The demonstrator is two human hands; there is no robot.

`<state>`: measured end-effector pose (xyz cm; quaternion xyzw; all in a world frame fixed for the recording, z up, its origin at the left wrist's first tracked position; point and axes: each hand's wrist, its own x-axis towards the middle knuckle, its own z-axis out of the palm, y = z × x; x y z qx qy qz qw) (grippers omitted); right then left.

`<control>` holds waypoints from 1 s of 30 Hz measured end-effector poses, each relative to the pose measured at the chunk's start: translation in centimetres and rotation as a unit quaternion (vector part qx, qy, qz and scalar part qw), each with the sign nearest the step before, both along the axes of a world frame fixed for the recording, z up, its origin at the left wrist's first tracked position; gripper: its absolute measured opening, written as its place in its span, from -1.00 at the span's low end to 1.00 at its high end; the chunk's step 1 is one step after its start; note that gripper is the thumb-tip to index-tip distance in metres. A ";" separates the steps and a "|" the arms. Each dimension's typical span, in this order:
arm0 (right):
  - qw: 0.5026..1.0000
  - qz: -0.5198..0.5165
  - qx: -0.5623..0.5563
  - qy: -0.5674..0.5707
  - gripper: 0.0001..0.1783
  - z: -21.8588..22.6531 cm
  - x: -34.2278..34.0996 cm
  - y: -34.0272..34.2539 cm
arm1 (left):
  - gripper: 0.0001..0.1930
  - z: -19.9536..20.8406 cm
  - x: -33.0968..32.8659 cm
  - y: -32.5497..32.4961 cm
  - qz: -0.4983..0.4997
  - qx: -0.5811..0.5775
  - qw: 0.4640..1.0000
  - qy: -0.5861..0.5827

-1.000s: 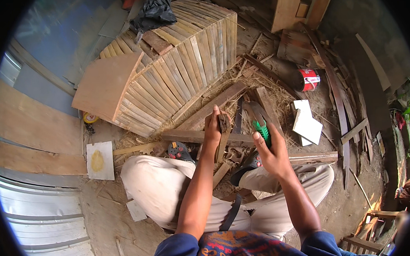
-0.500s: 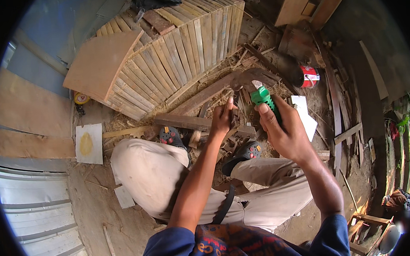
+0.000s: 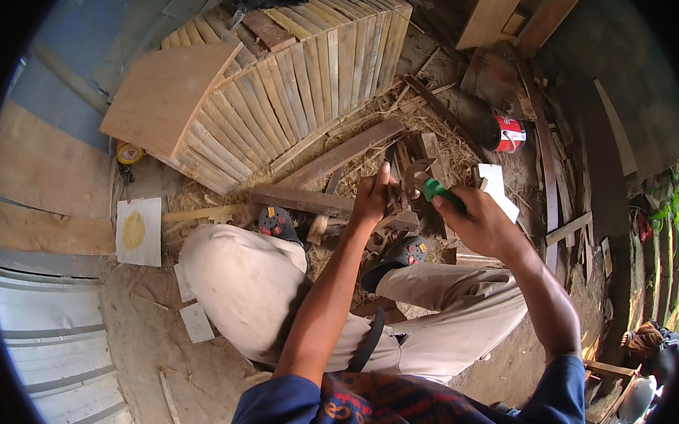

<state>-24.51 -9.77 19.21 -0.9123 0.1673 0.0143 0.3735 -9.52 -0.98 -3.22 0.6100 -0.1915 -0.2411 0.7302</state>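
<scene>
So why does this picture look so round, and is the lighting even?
In the head view, the wide lens leaves a black rim and bends edges, as on the ribbed metal sheet at left; in the head view, light is uneven, with pale glare on that sheet, bright plants at right and a dim upper right; in the head view, the green handle looks fairly clear.

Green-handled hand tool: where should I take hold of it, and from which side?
Probably by the green handle, coming from the near right, where the right hand has its grip. The handle points back toward that side, and its narrow, elongated shape suits a wrap-around hold. Keep off the dark head, which lies at the other end, toward the left hand.
</scene>
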 end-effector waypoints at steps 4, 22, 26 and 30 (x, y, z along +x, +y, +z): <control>0.994 -0.064 0.072 -0.057 -0.66 -0.7 -0.5 0.0 | -0.30 0.0 0.1 0.0 -0.026 -0.019 0.999 -0.009; 0.997 0.036 0.003 0.066 -0.62 1.3 1.0 -1.7 | -0.37 -0.7 -0.2 0.0 -0.018 -0.027 0.999 -0.020; 0.995 -0.029 0.097 0.006 -0.58 0.9 1.5 -1.8 | -0.38 -1.0 -0.1 -0.1 -0.033 -0.020 0.999 0.005; 0.992 -0.015 0.109 0.059 -0.55 1.0 1.9 -1.6 | -0.32 -0.9 -0.3 -0.4 0.003 -0.011 0.997 -0.070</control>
